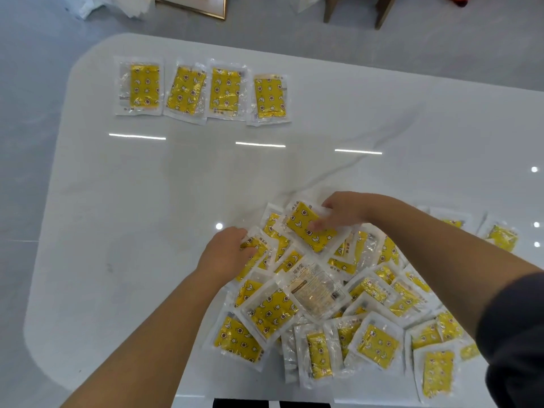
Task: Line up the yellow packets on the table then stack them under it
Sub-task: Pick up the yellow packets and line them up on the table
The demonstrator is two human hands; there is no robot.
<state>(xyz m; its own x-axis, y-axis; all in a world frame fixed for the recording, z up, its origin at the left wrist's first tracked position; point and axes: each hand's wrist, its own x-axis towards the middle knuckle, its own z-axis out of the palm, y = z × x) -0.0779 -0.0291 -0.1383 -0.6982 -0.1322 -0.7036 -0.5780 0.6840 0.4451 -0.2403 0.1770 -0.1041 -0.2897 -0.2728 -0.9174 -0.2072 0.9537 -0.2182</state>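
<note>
Several yellow packets in clear wrappers lie in a row at the far left of the white table. A loose pile of yellow packets covers the near right part. My right hand grips one yellow packet at the pile's far edge, thumb on top of it. At the pile's left edge, my left hand has its fingers curled on another packet. One packet in the pile lies face down, showing its pale printed back.
The table's rounded far-left corner borders grey floor. Wooden furniture legs and a framed panel stand on the floor beyond the table. A few packets lie apart at the right edge.
</note>
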